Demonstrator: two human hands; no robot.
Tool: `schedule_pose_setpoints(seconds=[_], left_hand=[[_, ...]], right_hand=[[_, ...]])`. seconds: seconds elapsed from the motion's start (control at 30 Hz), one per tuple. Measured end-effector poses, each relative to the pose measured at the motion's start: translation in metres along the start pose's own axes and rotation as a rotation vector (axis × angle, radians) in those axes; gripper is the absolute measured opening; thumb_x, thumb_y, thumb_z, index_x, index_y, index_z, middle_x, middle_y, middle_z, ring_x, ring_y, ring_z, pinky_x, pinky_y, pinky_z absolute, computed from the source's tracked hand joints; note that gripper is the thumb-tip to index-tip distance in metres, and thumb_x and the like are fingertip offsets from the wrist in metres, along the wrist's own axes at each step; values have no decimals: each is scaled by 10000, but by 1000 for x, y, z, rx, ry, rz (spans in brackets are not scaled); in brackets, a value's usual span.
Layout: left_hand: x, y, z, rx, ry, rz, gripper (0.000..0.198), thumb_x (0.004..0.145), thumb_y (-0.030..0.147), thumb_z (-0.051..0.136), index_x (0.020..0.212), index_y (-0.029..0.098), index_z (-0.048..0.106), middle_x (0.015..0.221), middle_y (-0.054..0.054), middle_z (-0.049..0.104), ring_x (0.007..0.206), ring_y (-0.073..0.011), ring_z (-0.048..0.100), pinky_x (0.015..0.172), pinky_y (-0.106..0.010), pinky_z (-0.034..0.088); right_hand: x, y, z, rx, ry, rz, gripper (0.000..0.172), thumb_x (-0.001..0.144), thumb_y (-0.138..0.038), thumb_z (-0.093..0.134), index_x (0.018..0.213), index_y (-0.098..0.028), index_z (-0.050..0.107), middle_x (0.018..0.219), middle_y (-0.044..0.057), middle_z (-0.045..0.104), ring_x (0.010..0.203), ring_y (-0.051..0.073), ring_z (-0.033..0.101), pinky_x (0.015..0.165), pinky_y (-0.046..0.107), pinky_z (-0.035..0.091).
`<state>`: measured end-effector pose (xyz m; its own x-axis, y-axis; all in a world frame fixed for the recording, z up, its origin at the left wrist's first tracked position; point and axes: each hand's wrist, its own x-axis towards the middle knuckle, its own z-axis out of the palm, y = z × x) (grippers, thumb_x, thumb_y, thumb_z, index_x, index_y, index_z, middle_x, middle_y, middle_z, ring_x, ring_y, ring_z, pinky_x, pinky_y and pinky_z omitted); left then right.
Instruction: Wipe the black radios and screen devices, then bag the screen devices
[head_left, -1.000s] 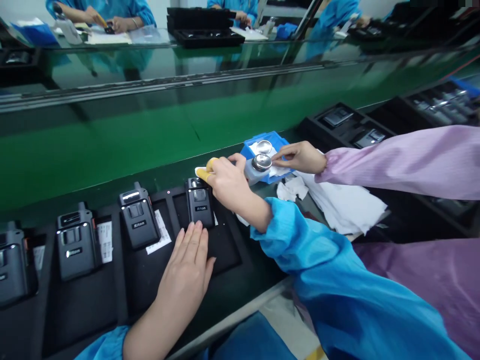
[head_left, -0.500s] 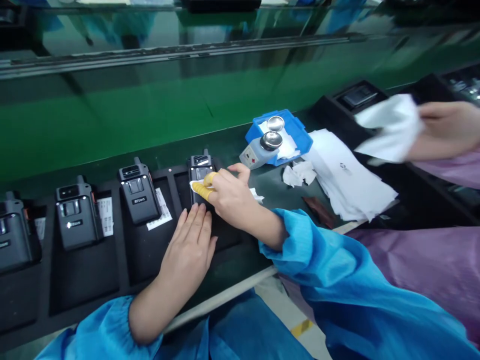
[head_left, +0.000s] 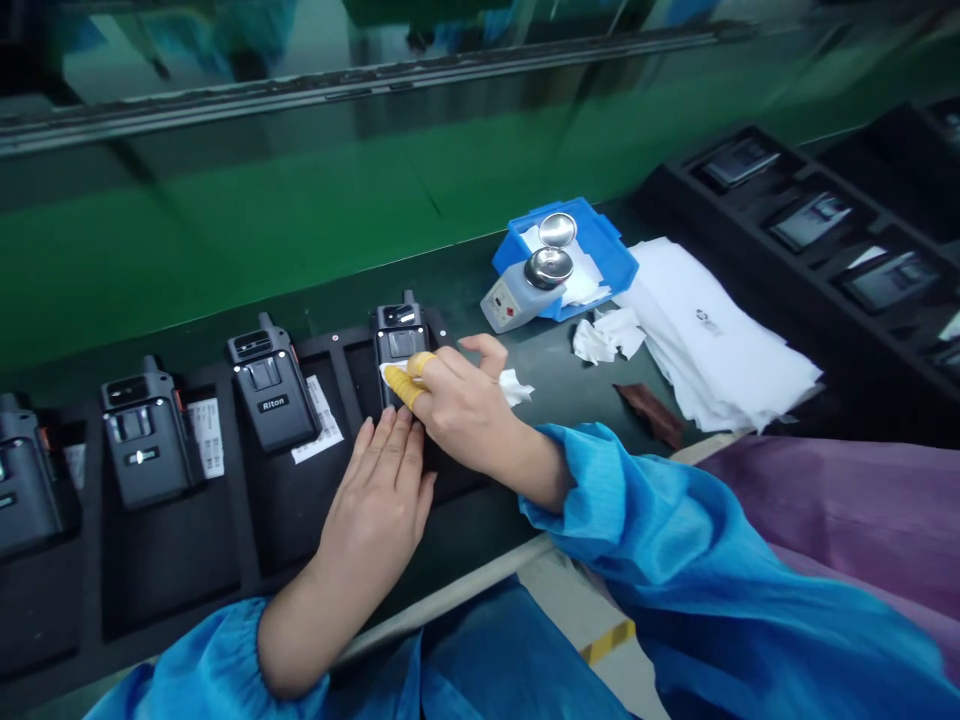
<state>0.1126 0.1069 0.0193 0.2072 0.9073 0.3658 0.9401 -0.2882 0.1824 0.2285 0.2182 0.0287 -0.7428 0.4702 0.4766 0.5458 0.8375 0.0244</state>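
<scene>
My left hand lies flat with fingers stretched out, its fingertips against the lower end of a black handheld radio in the foam tray. My right hand, with yellow finger covers on two digits, is closed and presses a small white wipe onto the front of that radio. The wipe is mostly hidden under the fingers. Left of my hands, several similar radios rest in tray compartments, with white printed labels beside them.
A pump-top bottle leans on a blue bin of white wipes. Crumpled tissue, a stack of white sheets and a brown scrap lie rightward. Another black tray holds devices. A co-worker's purple sleeve is at right.
The co-worker's hand with a white cloth has left the view at right, uncovering more of the far tray. The view has shifted slightly; my hands keep about the same places on the radio.
</scene>
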Motion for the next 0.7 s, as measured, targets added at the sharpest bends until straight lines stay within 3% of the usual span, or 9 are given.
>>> schedule_pose_setpoints(seconds=[0.13,0.33,0.5,0.7], left_hand=[[1,-1,-1,35,-11,36,346,871,155,460,1178,15,540,1240,-225,587,1184,-311,539,991,-475,461],[1,-1,-4,49,-3,40,354,873,167,476,1197,29,518,1254,-230,575,1223,-312,505,1022,-501,417],[2,3,-9,166,-38,-31,396,879,222,465,1184,-22,526,1269,-297,533,1214,-394,491,993,-612,372],[1,5,-6,198,-55,-48,393,900,221,405,1177,-18,547,1257,-271,556,1192,-367,520,1013,-595,339]], right_hand=[[-9,11,-1,-33,47,51,304,876,-90,438,647,-194,610,718,-8,539,763,130,442,894,377,162],[-19,28,-7,-122,40,262,252,806,-64,452,668,-195,617,796,21,562,784,156,438,846,387,191],[-6,19,-1,-100,27,191,278,823,-48,447,630,-174,603,739,34,544,764,162,427,840,383,170],[4,12,3,-114,-22,158,272,823,-53,454,662,-177,635,773,33,568,773,158,426,838,386,155]])
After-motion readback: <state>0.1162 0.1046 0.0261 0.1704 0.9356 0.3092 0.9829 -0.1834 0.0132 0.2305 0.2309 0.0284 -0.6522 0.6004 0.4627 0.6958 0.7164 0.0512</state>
